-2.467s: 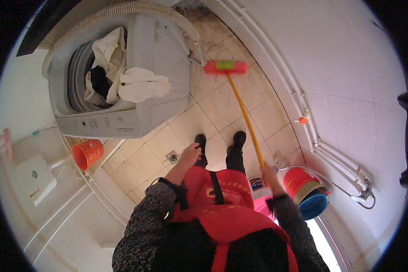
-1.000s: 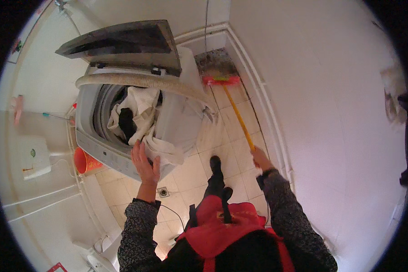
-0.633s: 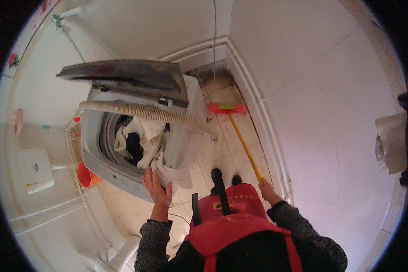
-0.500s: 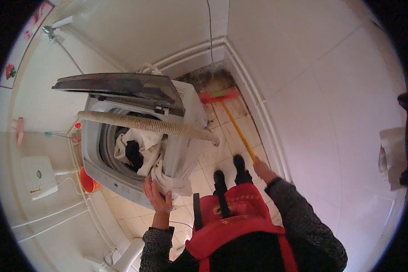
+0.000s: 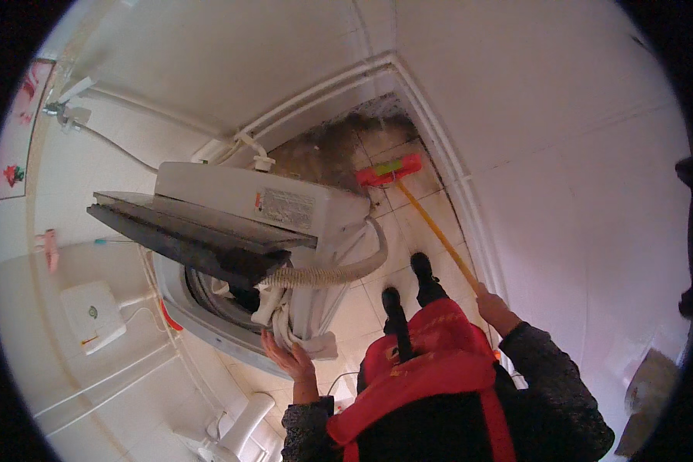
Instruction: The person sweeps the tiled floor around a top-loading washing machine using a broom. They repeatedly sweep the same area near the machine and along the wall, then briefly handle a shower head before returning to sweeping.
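My left hand (image 5: pixel 289 357) rests with fingers spread on the front rim of a grey top-loading washing machine (image 5: pixel 231 339). Beside it, white cloth (image 5: pixel 308 344) hangs over the rim. More laundry shows in the drum, partly hidden under the raised dark lid (image 5: pixel 200 237). A ribbed drain hose (image 5: pixel 331 273) loops across the machine's right side. My right hand (image 5: pixel 497 309) is closed round the yellow handle of a long floor brush (image 5: pixel 439 230). Its red and green head (image 5: pixel 390 169) lies on the tiles right of the machine's back.
Dark dirt (image 5: pixel 323 154) covers the floor behind the machine. White pipes (image 5: pixel 439 131) run along the base of the walls. A white cistern (image 5: pixel 92 316) hangs at the left, and a white basin-like fixture (image 5: pixel 242 427) stands low. My shoes (image 5: pixel 422 266) are on the tiles.
The washing machine now sits turned and tilted toward me, showing its back panel and more dirty floor behind. My left hand stays at its rim. The brush head has shifted slightly right.
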A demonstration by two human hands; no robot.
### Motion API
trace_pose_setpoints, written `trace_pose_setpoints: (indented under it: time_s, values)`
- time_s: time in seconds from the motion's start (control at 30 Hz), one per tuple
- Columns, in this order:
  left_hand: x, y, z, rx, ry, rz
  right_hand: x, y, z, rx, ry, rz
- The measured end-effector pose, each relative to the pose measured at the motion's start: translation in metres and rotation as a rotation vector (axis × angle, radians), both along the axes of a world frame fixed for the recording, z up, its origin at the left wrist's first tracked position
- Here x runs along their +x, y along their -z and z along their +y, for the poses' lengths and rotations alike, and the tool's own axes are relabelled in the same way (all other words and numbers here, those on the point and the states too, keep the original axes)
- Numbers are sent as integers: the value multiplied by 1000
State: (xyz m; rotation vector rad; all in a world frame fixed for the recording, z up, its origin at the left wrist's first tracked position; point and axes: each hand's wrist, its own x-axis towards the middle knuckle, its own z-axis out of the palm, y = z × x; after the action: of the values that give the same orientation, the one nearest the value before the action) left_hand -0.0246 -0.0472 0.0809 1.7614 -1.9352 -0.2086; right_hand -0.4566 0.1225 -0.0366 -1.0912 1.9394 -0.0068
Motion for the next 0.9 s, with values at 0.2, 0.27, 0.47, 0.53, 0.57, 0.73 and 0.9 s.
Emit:
trace_pose_setpoints:
  time_s: [0.2, 0.27, 0.47, 0.53, 0.57, 0.73, 0.9]
  values:
    - [-4, 1, -2, -51, -10, 24, -6, 24, -99, -187, -195, 88]
    - [-4, 4, -1, -48, -31, 54, -8, 48, -157, -264, -214, 32]
    - [2, 11, 2, -54, -32, 28, 11, 76, -265, -385, -133, 24]
    - [3, 11, 1, -24, -47, 18, 7, 56, -240, -284, -155, 16]
    - [3, 10, 1, -19, -46, 22, 1, 43, -219, -246, -176, 40]
    - [2, 3, -1, -25, -20, -24, -15, 6, -135, -83, -164, 47]
    - [0, -2, -4, -24, -7, 13, -7, 42, -185, -328, -329, 167]
